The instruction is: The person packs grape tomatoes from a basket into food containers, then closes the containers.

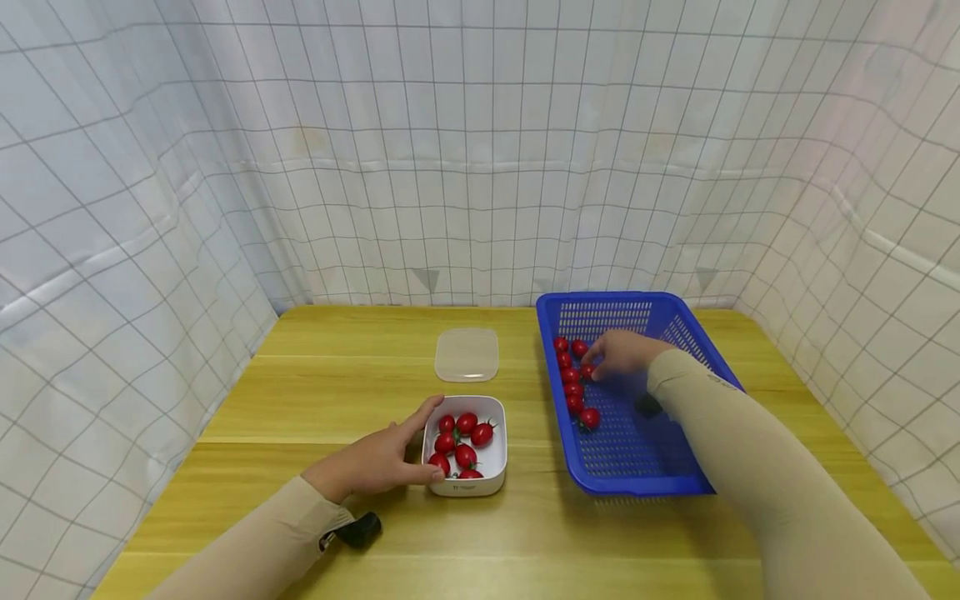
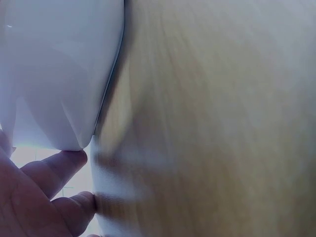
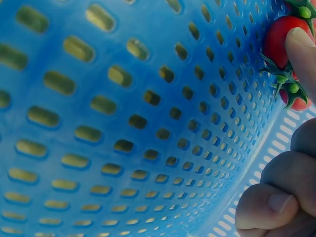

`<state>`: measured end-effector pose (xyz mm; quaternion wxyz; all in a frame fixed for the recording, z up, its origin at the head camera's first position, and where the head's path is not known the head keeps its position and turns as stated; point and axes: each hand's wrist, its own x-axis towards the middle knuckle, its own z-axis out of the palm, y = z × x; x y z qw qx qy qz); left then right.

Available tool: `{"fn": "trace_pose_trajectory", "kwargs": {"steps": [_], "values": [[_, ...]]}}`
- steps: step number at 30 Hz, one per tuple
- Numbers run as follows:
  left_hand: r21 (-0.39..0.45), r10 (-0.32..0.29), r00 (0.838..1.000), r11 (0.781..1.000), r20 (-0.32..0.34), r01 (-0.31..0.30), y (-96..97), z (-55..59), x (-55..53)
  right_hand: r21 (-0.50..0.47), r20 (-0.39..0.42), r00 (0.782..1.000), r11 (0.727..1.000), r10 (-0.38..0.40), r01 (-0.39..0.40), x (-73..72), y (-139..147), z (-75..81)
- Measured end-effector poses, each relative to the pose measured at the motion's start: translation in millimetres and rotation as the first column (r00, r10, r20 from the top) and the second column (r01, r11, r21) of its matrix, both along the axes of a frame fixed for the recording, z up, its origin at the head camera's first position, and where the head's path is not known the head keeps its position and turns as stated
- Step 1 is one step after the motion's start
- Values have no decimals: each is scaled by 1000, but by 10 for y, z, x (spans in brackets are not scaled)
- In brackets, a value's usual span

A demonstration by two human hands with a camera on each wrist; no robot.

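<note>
My left hand (image 1: 382, 457) holds the left side of a square white container (image 1: 483, 486), thumb at its front corner and index finger at the back one. Several cherry tomatoes (image 1: 466, 456) lie inside it. In the left wrist view, fingertips touch the outside of the container (image 2: 54, 74). Over at the right, my right hand (image 1: 628, 352) reaches into a blue plastic basket (image 1: 645, 485) and pinches a cherry tomato (image 1: 587, 372) near its left wall. The right wrist view shows the thumb on that red tomato (image 3: 277, 43), with other fingers curled below.
More cherry tomatoes (image 1: 573, 389) line the basket's left side. Behind the white container, a translucent square lid (image 1: 467, 355) lies flat on the wooden table (image 1: 330, 350). A white grid-patterned curtain (image 1: 480, 167) encloses the back and sides.
</note>
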<state>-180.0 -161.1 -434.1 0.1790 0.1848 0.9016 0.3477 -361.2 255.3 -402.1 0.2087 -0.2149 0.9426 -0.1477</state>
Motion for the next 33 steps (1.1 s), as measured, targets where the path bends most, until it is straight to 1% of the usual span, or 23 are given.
{"fn": "trace_pose_trajectory", "kwargs": {"steps": [9, 12, 15, 19, 21, 26, 33], "values": [[-9, 5, 1000, 1000, -7, -5, 0, -5, 10, -9, 14, 1000, 1000, -3, 4, -21, 7, -31], [-11, 4, 1000, 1000, -13, -4, -5, -16, 8, 1, 8, 1000, 1000, 10, -10, -27, 7, -36], [-11, 3, 1000, 1000, -18, -4, -11, -27, 2, 20, -15, 999, 999, 43, -43, -30, 10, -39], [-13, 2, 1000, 1000, -22, -3, -15, -35, -4, 26, -27, 998, 998, 59, -59, -39, 16, -51], [-12, 0, 1000, 1000, -21, -1, -16, -37, -4, 25, -18, 999, 999, 47, -46, -43, 15, -59], [-13, 3, 1000, 1000, -20, -3, -12, -34, 0, 32, -13, 999, 999, 44, -44, -47, 13, -73], [-2, 1, 1000, 1000, -21, -1, 0, -20, 11, 33, -13, 998, 997, 66, -65, -48, 8, -65]]}}
